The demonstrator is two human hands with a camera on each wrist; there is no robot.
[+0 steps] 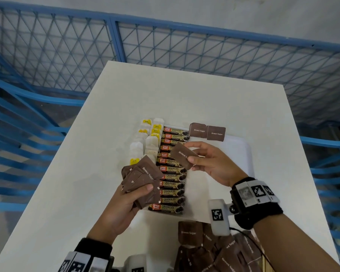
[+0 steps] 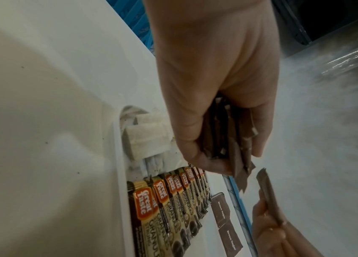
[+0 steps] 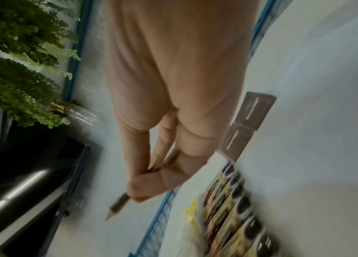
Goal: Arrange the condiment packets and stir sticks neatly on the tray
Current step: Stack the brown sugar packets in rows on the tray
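One brown sugar packet (image 1: 183,157) is pinched in the right hand (image 1: 212,163), above the coffee row (image 1: 172,171) on the tray (image 1: 241,152). The left hand (image 1: 124,203) squeezes a loose bunch of packets (image 1: 143,179) near that row; some could slip out and mess it up

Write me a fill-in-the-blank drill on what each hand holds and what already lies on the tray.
1. The left hand grips a bunch of brown ____ packets.
2. The right hand pinches ____ such packet.
3. ____ brown packets lie flat at the far end of the tray.
4. The coffee sticks are labelled Great ____.

Missing words: sugar; one; Two; Taste
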